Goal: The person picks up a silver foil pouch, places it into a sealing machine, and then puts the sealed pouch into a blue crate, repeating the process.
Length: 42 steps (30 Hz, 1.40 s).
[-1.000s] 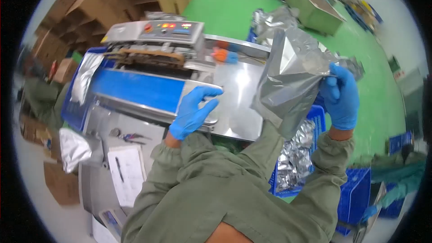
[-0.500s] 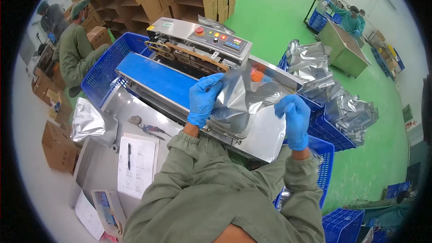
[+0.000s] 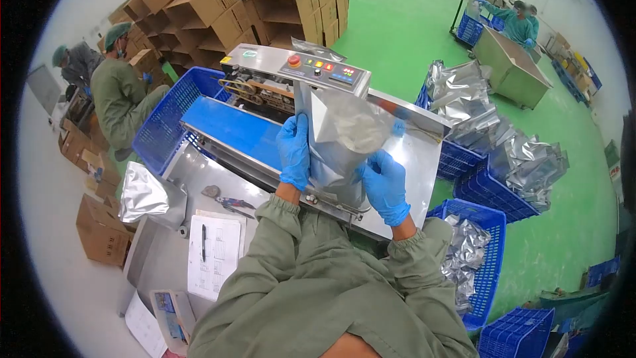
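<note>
In front of the band sealing machine (image 3: 265,61), a silver foil bag (image 3: 339,159) stands roughly upright between my blue-gloved hands. Its top is spread wide, and pale, hazy film-like material shows there. My left hand (image 3: 293,152) grips the bag's left edge, fingers pointing up. Lower down, my right hand (image 3: 385,187) is closed at the bag's right side, its fingertips partly hidden. Beside my left hand runs the machine's blue conveyor belt (image 3: 232,131). The bag hides part of the sealing head.
Blue crates (image 3: 493,189) of foil bags stand to the right, another (image 3: 489,272) by my right leg. On the left metal table (image 3: 156,252) are a filled foil bag (image 3: 154,195), papers with a pen (image 3: 204,242) and pliers (image 3: 233,204). Cartons and co-workers are beyond.
The foil bag has turned more upright, and its top is spread wider. My right hand has come left and down from apart onto the bag's right side. The view has shifted slightly.
</note>
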Available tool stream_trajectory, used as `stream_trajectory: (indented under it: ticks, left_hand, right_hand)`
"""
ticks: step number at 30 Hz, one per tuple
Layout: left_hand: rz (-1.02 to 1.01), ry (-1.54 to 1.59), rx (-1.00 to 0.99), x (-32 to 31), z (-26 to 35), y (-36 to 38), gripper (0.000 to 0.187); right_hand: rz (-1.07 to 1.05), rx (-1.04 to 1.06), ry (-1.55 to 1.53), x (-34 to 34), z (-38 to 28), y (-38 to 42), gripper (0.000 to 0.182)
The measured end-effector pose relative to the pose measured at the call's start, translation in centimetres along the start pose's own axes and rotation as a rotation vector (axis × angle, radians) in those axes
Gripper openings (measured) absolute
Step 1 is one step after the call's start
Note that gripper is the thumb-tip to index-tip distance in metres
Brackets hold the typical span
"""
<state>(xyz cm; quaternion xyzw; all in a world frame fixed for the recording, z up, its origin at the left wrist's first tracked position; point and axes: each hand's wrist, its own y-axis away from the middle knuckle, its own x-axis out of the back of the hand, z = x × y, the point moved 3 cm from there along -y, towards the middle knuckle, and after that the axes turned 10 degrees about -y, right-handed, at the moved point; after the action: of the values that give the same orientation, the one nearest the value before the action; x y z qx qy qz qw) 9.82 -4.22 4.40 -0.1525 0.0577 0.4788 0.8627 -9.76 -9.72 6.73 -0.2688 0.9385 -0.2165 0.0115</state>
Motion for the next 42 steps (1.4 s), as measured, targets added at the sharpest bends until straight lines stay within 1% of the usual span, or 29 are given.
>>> stream_trajectory:
  ticks: [1,2,3,4,5,6,7,8,10,12,14,16,18,19,20,21,22,24,25,27,30,31,32,34,35,36,37,41,42]
  left_hand:
    - [0.001,0.009,0.020,-0.3,-0.1,-0.2,0.022]
    - [0.001,0.019,0.039,-0.5,-0.2,-0.5,0.023]
    - [0.003,0.019,0.039,-0.6,-0.4,-1.2,0.023]
    - [0.000,0.006,0.045,-0.5,-0.8,-2.0,0.024]
    - [-0.002,-0.006,0.052,-0.4,-1.1,-2.6,0.024]
    - [0.001,-0.003,0.054,-0.3,-1.2,-3.0,0.024]
    - [-0.032,-0.077,0.058,-0.3,-1.4,-3.2,0.025]
    - [-0.067,-0.152,0.063,-0.4,-1.7,-3.2,0.025]
    - [-0.088,-0.176,0.044,-1.2,-2.9,-3.3,0.027]
    - [-0.173,-0.241,0.190,-1.7,-5.2,-3.0,0.028]
    - [-0.162,-0.220,0.188,-2.2,-7.1,-2.7,0.029]
    - [-0.275,-0.281,0.340,-2.5,-7.8,-2.0,0.023]
    - [-0.280,-0.303,0.387,-1.9,-10.4,-2.2,0.022]
    - [-0.297,-0.438,0.333,-1.4,-11.3,-2.1,0.023]
    - [-0.314,-0.573,0.278,-1.1,-11.4,-1.9,0.023]
    - [-0.326,-0.506,0.347,-1.0,-11.2,-1.5,0.025]
    - [-0.324,-0.512,0.351,-0.6,-11.8,-1.9,0.025]
    - [-0.395,-0.792,0.193,-0.1,-12.6,-2.9,0.027]
    - [-0.397,-0.795,0.194,0.2,-13.1,-3.1,0.027]
    - [-0.374,-0.624,0.324,0.2,-12.8,-3.2,0.029]
    - [-0.362,-0.657,0.299,1.0,-13.7,-4.7,0.034]
    - [-0.390,-0.775,0.227,1.5,-14.0,-5.6,0.034]
    - [-0.393,-0.775,0.228,1.8,-13.7,-5.9,0.034]
    - [-0.359,-0.732,0.262,2.5,-13.0,-6.7,0.034]
    - [-0.353,-0.740,0.296,2.9,-12.6,-7.1,0.034]
    - [-0.349,-0.743,0.293,3.3,-12.2,-7.5,0.034]
    - [-0.359,-0.796,0.284,3.8,-11.7,-8.0,0.034]
    - [-0.337,-0.913,0.209,6.5,-12.7,-10.6,0.035]
    - [-0.323,-0.938,0.182,7.1,-12.5,-11.3,0.036]
  right_hand:
    - [-0.013,0.084,0.074,0.1,-0.3,0.0,0.005]
    - [-0.015,0.083,0.073,0.3,-0.3,0.0,0.005]
    - [0.059,0.130,0.038,0.7,-0.5,0.1,0.004]
    - [0.133,0.179,0.003,1.1,-0.7,0.2,0.008]
    - [0.129,0.179,0.004,1.4,-0.1,0.4,0.008]
    - [0.182,0.159,0.014,2.0,0.9,0.8,0.008]
    - [0.235,0.136,0.025,2.5,1.8,1.2,0.009]
    - [0.234,0.131,0.028,2.7,2.3,1.7,0.009]
    - [0.394,-0.020,-0.109,3.6,3.6,2.3,0.012]
    - [0.437,-0.063,-0.171,4.5,5.3,2.5,0.014]
    - [0.479,-0.108,-0.228,5.6,7.3,2.9,0.017]
    - [0.493,-0.279,-0.265,6.5,9.7,3.6,0.022]
    - [0.485,-0.342,-0.263,6.9,11.3,4.4,0.023]
    - [0.476,-0.399,-0.267,7.0,12.0,4.8,0.024]
    - [0.474,-0.405,-0.267,7.1,12.2,4.8,0.024]
    - [0.461,-0.418,-0.267,7.1,12.5,4.8,0.024]
    - [0.450,-0.430,-0.268,7.0,12.7,4.8,0.025]
    - [0.447,-0.441,-0.254,6.9,13.3,4.4,0.025]
    - [0.445,-0.443,-0.236,6.8,13.6,4.1,0.025]
    - [0.409,-0.436,-0.209,6.5,13.8,3.5,0.025]
    - [0.333,-0.447,-0.170,5.8,14.2,2.0,0.024]
    - [0.289,-0.469,-0.160,5.4,14.3,1.6,0.024]
    - [0.292,-0.470,-0.160,5.1,14.1,1.3,0.024]
    - [0.197,-0.574,-0.241,3.9,13.8,0.5,0.023]
    - [0.195,-0.572,-0.244,3.6,13.9,0.2,0.023]
    - [0.158,-0.629,-0.269,3.0,14.1,0.0,0.023]
    - [0.120,-0.686,-0.295,2.3,14.4,-0.2,0.022]
    - [0.093,-0.717,-0.360,-0.7,15.1,-1.5,0.022]
    - [0.054,-0.729,-0.334,-1.5,15.4,-1.9,0.022]
